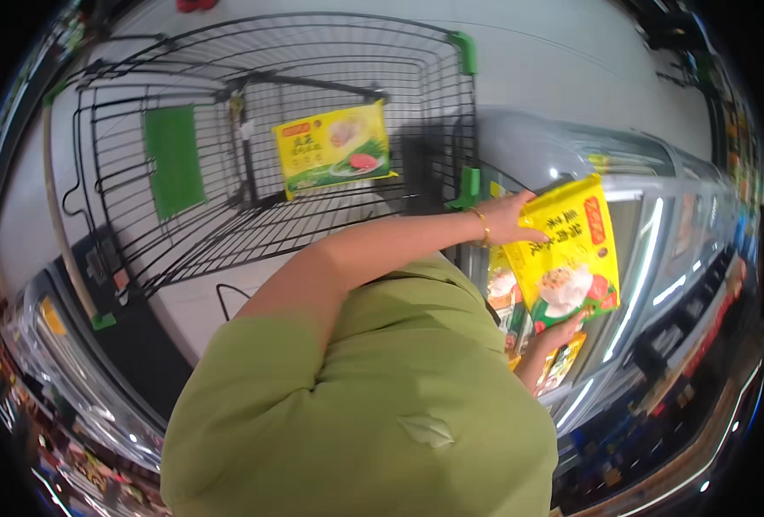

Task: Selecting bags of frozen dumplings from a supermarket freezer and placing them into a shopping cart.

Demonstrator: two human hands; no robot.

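A yellow plastic bag of frozen dumplings (576, 252), printed with a dumpling picture and writing, is held up at my right side. My left hand (511, 220), with a gold bracelet at its wrist, reaches across my body and grips the bag's upper left edge. Its lower edge rests in my right hand (559, 336), whose fingers are partly hidden behind it. Below and behind the held bag, more bagged food (503, 284) lies in a lit chest freezer (640, 258). A similar yellow bag (333, 150) leans inside a black wire shopping cart (175, 278).
The cart has green plastic corners (464, 55) and a green panel (173, 158), and stands close in front of me. Another freezer case (65, 349) runs along the left. Pale floor (550, 58) stretches beyond the cart. Blurred shelves of goods line the rim.
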